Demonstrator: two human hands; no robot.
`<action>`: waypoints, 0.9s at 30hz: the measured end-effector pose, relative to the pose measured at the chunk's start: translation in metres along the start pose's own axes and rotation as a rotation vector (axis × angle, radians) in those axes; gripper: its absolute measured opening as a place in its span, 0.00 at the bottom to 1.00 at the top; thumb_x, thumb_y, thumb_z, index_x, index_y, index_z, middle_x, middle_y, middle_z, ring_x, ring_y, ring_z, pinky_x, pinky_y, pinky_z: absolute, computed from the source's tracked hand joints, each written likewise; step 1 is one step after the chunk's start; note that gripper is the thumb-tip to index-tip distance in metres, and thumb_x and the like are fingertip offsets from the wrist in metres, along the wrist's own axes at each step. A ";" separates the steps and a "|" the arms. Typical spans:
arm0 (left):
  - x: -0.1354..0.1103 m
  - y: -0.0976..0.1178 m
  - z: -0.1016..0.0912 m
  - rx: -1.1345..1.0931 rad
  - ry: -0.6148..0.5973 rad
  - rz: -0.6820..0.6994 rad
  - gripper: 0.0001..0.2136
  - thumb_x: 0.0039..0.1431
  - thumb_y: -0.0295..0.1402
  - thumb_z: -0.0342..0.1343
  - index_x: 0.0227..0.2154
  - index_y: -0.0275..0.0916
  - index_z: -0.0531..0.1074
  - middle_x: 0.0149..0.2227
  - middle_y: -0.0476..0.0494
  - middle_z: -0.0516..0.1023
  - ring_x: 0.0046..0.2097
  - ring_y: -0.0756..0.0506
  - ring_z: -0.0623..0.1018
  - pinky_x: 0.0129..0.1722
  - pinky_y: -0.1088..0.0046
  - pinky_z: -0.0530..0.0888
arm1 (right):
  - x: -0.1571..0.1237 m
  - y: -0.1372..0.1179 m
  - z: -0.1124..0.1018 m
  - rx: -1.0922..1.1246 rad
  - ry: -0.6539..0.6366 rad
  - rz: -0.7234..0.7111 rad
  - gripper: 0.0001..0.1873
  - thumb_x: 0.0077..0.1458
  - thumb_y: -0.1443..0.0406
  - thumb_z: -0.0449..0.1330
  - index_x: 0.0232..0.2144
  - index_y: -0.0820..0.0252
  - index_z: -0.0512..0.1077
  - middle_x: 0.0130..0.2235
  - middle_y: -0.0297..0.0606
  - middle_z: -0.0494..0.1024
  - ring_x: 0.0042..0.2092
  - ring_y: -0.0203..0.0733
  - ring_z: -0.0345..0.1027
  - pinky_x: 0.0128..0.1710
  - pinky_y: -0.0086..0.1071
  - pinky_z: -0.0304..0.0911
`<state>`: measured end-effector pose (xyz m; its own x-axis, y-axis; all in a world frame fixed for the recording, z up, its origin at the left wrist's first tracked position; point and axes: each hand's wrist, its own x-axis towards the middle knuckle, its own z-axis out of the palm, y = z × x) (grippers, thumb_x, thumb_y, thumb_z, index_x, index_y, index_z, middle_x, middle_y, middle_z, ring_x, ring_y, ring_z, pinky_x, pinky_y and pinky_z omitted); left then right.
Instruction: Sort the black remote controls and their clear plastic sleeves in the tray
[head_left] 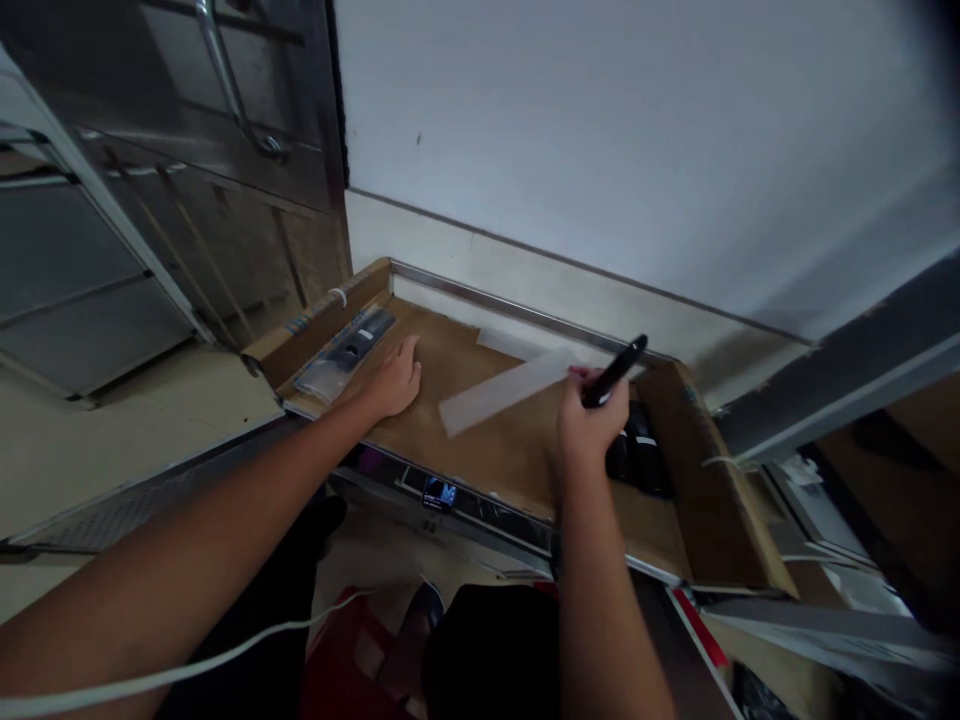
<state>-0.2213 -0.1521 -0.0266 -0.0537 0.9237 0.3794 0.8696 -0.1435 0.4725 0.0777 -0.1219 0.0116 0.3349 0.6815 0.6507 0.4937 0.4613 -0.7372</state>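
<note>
A brown cardboard sheet (487, 440) covers a low metal-edged surface in front of me. My left hand (391, 380) lies flat on the cardboard, fingers stretched out, beside a clear plastic packet (346, 350) with a dark item inside. My right hand (589, 425) is closed round a black marker pen (616, 370), its tip pointing up and to the right. A translucent white strip (502, 392) lies on the cardboard between my hands, just left of the pen hand.
A dark black object (637, 455) sits on the cardboard right of my right hand. Cardboard flaps (731, 500) stand up at both ends. A white wall (600, 150) rises behind; a metal rack (90, 250) stands left. A white cable (187, 670) crosses below.
</note>
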 end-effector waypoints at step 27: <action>-0.218 0.029 -0.066 -0.571 0.028 -0.425 0.11 0.53 0.43 0.63 0.32 0.39 0.79 0.32 0.46 0.82 0.34 0.43 0.80 0.39 0.66 0.78 | -0.147 -0.115 -0.006 0.548 -1.021 0.203 0.06 0.57 0.61 0.62 0.36 0.56 0.73 0.38 0.34 0.80 0.39 0.40 0.73 0.44 0.34 0.66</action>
<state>-0.2174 -0.3807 -0.0429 -0.3499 0.9328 0.0863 0.3784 0.0565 0.9239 -0.0241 -0.2789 0.0017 -0.5536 0.7950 0.2478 0.0112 0.3047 -0.9524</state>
